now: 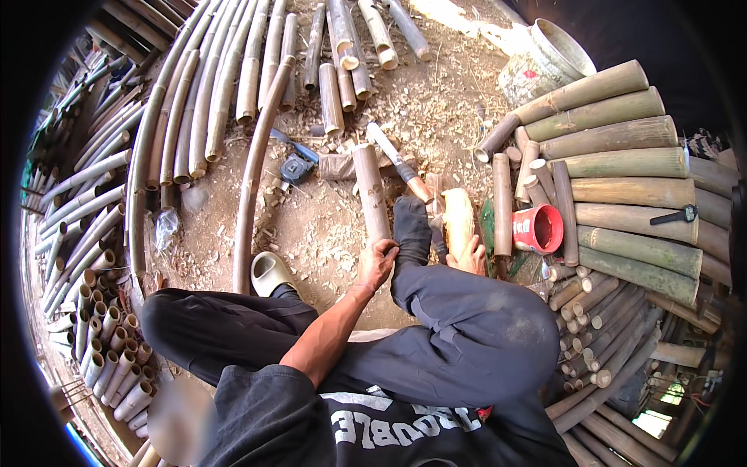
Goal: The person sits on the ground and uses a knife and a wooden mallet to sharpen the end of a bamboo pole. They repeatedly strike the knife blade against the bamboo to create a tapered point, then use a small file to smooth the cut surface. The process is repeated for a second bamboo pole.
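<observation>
Grip of left hand: fingers curled in, gap mostly closed, at near end of brown bamboo tube; cannot tell whether clamped on it or just resting against it. Grip of right hand, at 3 o'clock from left: fingers loosely bent over near end of pale wood block, touching; palm partly hidden, so cannot tell full closure.

Step in hand, judging by pose: probably steadying or lining up tube, no cutting visible. Next move likely calls for firm hold on tube with left, surer wrap around block with right, plus care near foot.

Tube location: on dirt floor at 12 o'clock from left hand, leaning slightly toward 11, far end apparently over brown block. Dark-socked foot just beside tube, at 1 o'clock from left hand; contact unclear. Long tool with pale and dark sections near tube, at 1 to 2 o'clock from tube middle. Tape measure at 10 to 11 o'clock from left hand, untouched. Red bucket at 2 o'clock from right hand, also untouched. Wood chips scattered all around.
</observation>
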The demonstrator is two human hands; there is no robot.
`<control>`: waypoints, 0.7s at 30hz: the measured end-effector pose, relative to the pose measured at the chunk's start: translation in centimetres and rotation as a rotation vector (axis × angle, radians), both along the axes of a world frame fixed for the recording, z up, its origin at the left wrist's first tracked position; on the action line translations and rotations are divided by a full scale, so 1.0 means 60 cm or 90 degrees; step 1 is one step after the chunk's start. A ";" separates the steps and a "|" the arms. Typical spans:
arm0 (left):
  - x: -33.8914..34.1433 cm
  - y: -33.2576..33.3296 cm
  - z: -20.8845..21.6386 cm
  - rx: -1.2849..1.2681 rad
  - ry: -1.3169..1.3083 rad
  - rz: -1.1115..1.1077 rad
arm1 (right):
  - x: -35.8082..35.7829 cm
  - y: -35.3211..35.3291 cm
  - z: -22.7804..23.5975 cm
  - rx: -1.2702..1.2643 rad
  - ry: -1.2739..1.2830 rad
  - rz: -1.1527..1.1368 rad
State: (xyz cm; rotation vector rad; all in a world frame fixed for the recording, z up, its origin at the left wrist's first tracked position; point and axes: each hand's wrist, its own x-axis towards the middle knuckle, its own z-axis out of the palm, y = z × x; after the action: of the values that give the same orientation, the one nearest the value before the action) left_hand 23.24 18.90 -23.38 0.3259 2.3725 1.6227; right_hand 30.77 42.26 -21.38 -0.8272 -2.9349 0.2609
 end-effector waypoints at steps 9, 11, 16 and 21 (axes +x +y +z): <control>-0.045 -0.108 -0.033 0.062 -0.202 -0.275 | -0.022 -0.122 -0.061 -0.368 0.181 0.303; -0.034 -0.123 -0.014 0.051 -0.236 -0.189 | -0.049 -0.135 -0.033 -0.262 0.151 0.361; -0.045 -0.086 -0.023 0.083 -0.137 -0.058 | -0.049 -0.086 -0.053 -0.446 0.027 0.434; -0.044 -0.136 0.016 -0.116 -0.249 -0.445 | -0.033 -0.103 -0.086 -0.617 -0.043 0.344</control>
State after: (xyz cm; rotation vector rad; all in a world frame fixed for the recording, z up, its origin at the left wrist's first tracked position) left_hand 20.59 10.74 -22.43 0.6430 1.7994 1.0243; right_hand 28.79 36.06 -26.56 -0.0169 -2.9266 1.7835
